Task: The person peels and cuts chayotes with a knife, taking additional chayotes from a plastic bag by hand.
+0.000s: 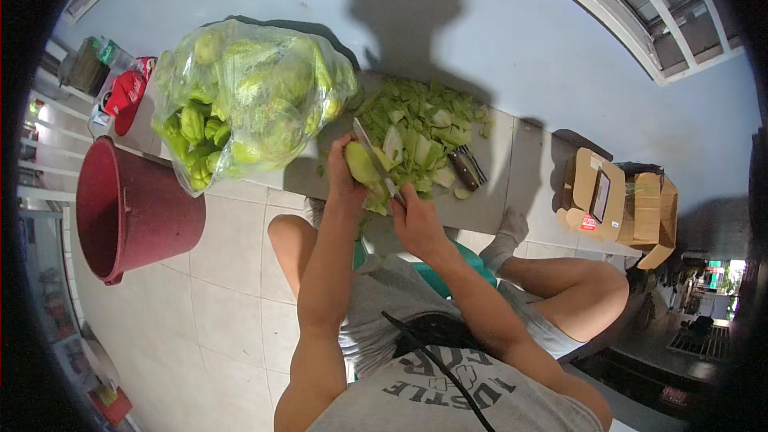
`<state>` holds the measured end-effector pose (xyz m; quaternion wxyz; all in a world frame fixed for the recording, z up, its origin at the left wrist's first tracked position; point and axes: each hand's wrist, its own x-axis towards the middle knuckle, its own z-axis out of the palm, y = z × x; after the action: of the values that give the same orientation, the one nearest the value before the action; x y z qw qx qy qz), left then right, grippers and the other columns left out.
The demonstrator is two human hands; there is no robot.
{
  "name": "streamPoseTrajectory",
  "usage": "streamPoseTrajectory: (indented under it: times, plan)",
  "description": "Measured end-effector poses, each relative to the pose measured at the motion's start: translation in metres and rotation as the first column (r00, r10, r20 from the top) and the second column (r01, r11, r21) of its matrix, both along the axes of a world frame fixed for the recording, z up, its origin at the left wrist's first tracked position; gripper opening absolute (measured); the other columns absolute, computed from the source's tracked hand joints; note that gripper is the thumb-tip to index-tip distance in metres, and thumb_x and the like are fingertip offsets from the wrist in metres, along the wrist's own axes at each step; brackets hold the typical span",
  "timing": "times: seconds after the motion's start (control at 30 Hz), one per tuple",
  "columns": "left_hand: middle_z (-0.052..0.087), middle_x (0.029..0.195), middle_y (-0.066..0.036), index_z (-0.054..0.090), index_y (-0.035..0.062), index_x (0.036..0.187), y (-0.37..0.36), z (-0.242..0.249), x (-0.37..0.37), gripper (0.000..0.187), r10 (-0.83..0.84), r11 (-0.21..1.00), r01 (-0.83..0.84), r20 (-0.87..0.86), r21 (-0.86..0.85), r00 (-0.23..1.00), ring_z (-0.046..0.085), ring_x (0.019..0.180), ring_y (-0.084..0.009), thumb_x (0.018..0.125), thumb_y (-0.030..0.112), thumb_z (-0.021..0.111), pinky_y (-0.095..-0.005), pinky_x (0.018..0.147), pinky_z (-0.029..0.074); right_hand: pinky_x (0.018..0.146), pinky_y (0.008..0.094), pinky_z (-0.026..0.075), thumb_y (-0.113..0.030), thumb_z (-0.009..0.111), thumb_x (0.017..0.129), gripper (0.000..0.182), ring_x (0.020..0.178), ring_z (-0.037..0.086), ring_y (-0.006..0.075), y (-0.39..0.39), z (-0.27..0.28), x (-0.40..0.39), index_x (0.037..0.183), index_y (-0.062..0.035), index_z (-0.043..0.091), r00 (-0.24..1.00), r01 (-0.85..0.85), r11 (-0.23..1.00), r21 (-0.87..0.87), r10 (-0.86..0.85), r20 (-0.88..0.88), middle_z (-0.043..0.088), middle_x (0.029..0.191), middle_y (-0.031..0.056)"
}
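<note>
My left hand (pixel 342 170) is closed around a pale green chayote (pixel 365 165), holding it above the edge of the tiled ledge. In my right hand (pixel 416 220) is a knife (pixel 370 144), its blade lying against the chayote and pointing up and left. Behind both hands, a heap of green peelings and cut pieces (pixel 420 128) covers part of the ledge. A dark striped object (pixel 467 168) lies at the right side of the heap; I cannot make out its kind. Left of the heap sits a large clear plastic bag (pixel 264 88) full of chayotes (pixel 196 124).
A dark red bucket (pixel 160 208) stands on the tiled floor at left. Open cardboard boxes (pixel 596 192) rest on the ledge at right. A red cap (pixel 126 94) lies at the far left. Beneath me is a green stool (pixel 468 264), and a wall rises behind the ledge.
</note>
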<state>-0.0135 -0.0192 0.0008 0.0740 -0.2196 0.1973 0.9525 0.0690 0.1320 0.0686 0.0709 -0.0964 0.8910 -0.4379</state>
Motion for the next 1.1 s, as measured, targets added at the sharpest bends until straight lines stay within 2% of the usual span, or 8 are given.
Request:
streamPoseTrajectory:
  times: [0.23,0.3,0.4,0.53,0.73,0.8,0.9,1.1]
  plan:
    - [0.063,0.079,-0.011,0.057,0.0083,0.094,0.013,0.007,0.004,0.025,0.004,0.999,-0.011,0.147,0.046,0.989,0.064,0.073,-0.0288,0.086,0.032,0.052,-0.0423,0.069,0.055,0.062,0.0523,0.042,-0.012,0.053,0.091,0.017,0.075,0.057,0.0504,0.001,-0.009,-0.008,0.097,0.0012,0.045,1.0,-0.003,0.998,0.059,0.005,-0.03,0.058,0.075,0.028]
    - [0.063,0.079,-0.011,0.057,0.0092,0.094,0.005,0.018,0.001,0.023,0.044,0.98,-0.038,0.027,-0.194,0.999,0.063,0.073,-0.0289,0.086,0.031,0.052,-0.0422,0.069,0.055,0.062,0.0516,0.043,-0.011,0.054,0.09,0.017,0.076,0.057,0.0501,0.004,-0.009,-0.009,0.098,0.0012,0.046,0.998,-0.029,0.997,0.075,0.024,0.064,0.059,0.076,0.0283]
    - [0.059,0.095,-0.009,0.053,0.0062,0.104,0.024,0.016,0.014,0.029,-0.073,0.996,0.068,0.1,0.05,0.992,0.061,0.087,-0.0252,0.089,0.03,0.052,-0.0424,0.079,0.053,0.065,0.0508,0.045,-0.011,0.055,0.09,0.02,0.078,0.058,0.0501,0.001,-0.021,-0.006,0.103,0.0027,0.049,1.0,0.021,0.996,0.087,-0.02,-0.008,0.06,0.079,0.0293]
    - [0.059,0.096,-0.01,0.053,0.0044,0.105,0.022,0.022,0.015,0.032,-0.017,0.999,0.023,0.137,-0.044,0.99,0.061,0.088,-0.0253,0.089,0.032,0.052,-0.0408,0.079,0.053,0.069,0.0497,0.046,-0.012,0.055,0.09,0.027,0.081,0.058,0.0492,0.007,-0.028,-0.009,0.112,0.0042,0.05,1.0,0.014,0.999,0.05,-0.015,0.023,0.061,0.082,0.0293]
    - [0.064,0.097,-0.013,0.057,0.0039,0.104,-0.012,0.01,0.01,0.044,-0.172,0.985,0.168,-0.192,-0.039,0.966,0.064,0.092,-0.0272,0.087,0.045,0.061,-0.0434,0.081,0.053,0.068,0.0511,0.048,-0.014,0.055,0.089,0.03,0.079,0.06,0.0491,0.026,0.012,-0.011,0.114,0.0038,0.051,0.99,-0.101,0.993,-0.064,0.107,0.088,0.063,0.082,0.0285]
    - [0.065,0.091,-0.01,0.06,-0.0028,0.102,-0.013,0.016,0.024,0.063,-0.223,0.965,0.173,-0.268,-0.198,0.937,0.065,0.081,-0.0204,0.083,0.057,0.065,-0.0359,0.072,0.054,0.065,0.0414,0.047,-0.017,0.057,0.091,0.031,0.069,0.063,0.0334,0.026,0.026,-0.011,0.111,0.0049,0.055,0.977,-0.11,0.99,-0.088,0.124,0.174,0.064,0.077,0.0211]
    - [0.065,0.092,-0.011,0.06,-0.0057,0.102,-0.016,-0.005,0.018,0.071,-0.356,0.921,0.225,-0.451,-0.319,0.819,0.065,0.081,-0.0194,0.074,0.058,0.073,-0.0334,0.069,0.054,0.069,0.0462,0.049,-0.016,0.057,0.089,0.03,0.078,0.064,0.0429,0.025,0.032,-0.009,0.11,0.0052,0.055,0.978,-0.088,0.993,-0.077,0.101,0.182,0.065,0.082,0.0265]
    - [0.065,0.104,-0.016,0.058,-0.0059,0.11,0.025,0.006,0.029,0.076,-0.208,0.975,0.172,-0.305,-0.142,0.929,0.067,0.092,-0.0263,0.067,0.052,0.081,-0.0372,0.081,0.057,0.068,0.0463,0.048,-0.02,0.057,0.09,0.03,0.077,0.063,0.0433,0.014,-0.011,-0.01,0.106,0.006,0.057,0.984,0.019,1.0,-0.02,-0.015,0.176,0.065,0.08,0.0269]
